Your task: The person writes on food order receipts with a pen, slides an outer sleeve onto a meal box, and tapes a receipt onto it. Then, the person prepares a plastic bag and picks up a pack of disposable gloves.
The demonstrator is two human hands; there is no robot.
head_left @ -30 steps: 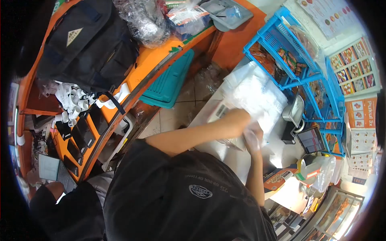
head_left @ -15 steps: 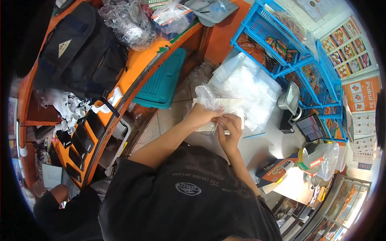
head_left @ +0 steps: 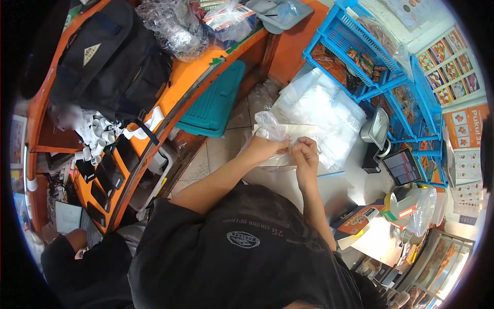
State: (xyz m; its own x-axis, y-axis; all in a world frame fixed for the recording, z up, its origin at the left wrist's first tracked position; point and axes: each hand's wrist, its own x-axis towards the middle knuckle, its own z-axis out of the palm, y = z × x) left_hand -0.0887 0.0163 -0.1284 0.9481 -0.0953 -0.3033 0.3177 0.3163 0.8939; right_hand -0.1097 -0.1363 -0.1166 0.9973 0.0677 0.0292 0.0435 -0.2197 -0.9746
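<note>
My left hand (head_left: 268,148) is closed around the gathered part of a clear plastic bag (head_left: 268,123), which puffs up above the fingers. Just to its right, my right hand (head_left: 305,153) has thumb and fingertips pinched together; whatever lies between them is too small to make out. Both hands are over a cream-coloured flat sheet or pad (head_left: 307,132) on the table. Beyond it spreads a pile of flat clear plastic bags (head_left: 334,105). A thin blue stick, perhaps a straw (head_left: 331,174), lies right of my right hand.
Blue plastic baskets (head_left: 355,56) with packets stand at the back right, near a tablet (head_left: 401,166) and a metal tray (head_left: 378,126). On the left, an orange counter (head_left: 180,77) bears a black bag (head_left: 110,62) and phones. A teal lid (head_left: 216,103) is below. Another person sits lower left.
My right hand has drawn slightly up and away from my left, its fingertips now raised. My left hand still grips the bag. The whole view has shifted a little.
</note>
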